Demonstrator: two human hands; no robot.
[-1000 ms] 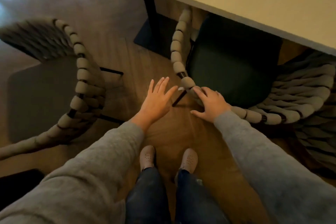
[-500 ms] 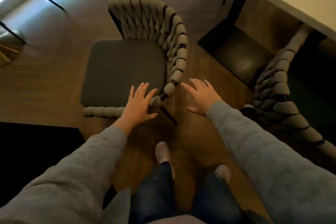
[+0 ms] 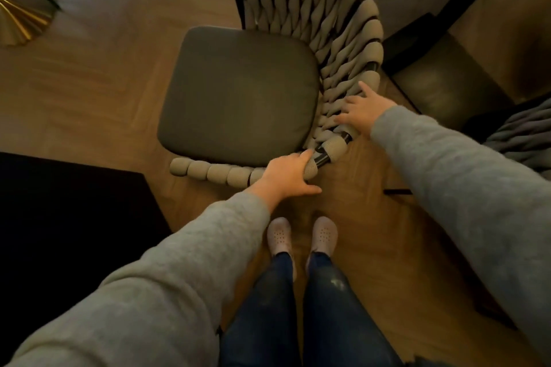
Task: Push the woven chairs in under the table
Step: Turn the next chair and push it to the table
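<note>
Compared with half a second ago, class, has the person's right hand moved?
Yes. The right hand has moved left onto the back of the woven chair; earlier it hovered clear, to the right of the rim.

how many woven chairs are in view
2. The near chair stands mid-frame, the left hand gripping its rim, the right hand on its back. The second chair is cut off at the right edge. Others may be hidden.
</note>
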